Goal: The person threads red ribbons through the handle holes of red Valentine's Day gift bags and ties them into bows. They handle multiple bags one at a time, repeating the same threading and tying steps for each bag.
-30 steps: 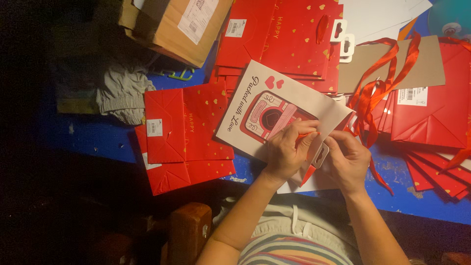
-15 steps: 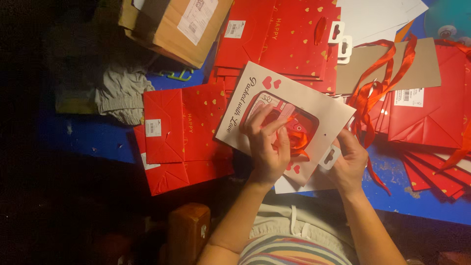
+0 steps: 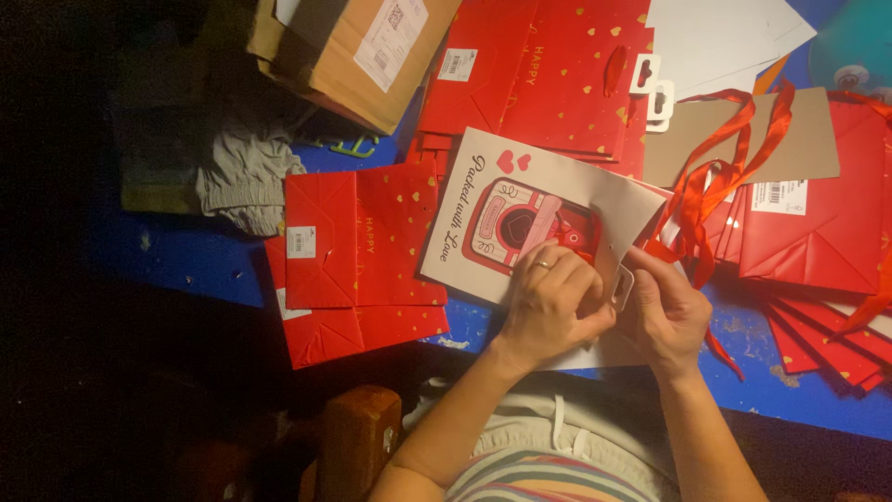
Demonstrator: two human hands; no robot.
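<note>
Both hands meet over a white gift bag (image 3: 548, 218) lying flat near the front edge of the blue surface (image 3: 186, 256); its printed face shows a red-and-pink picture with two small red hearts above it. The left hand (image 3: 553, 307), a ring on one finger, lies curled on the bag's lower part, its grip closed over the paper, while the right hand (image 3: 671, 311) pinches the bag's edge just beside it, where a small white hang tab (image 3: 621, 286) sticks out. A red ribbon (image 3: 706, 186) loops from the bag's top toward the right. To the left lie two folded red bags (image 3: 358, 246), one over the other, dotted with gold hearts, the upper one bearing a small white label. Behind the white bag spreads a stack of more red bags (image 3: 548, 74), with two white tabs at its right edge. A brown cardboard box (image 3: 358, 51) with a white label stands at the back left, a grey cloth (image 3: 246, 177) below it. A tan card sheet (image 3: 743, 139) and another pile of red bags (image 3: 818, 223) fill the right side, and white sheets (image 3: 715, 37) lie at the back.
</note>
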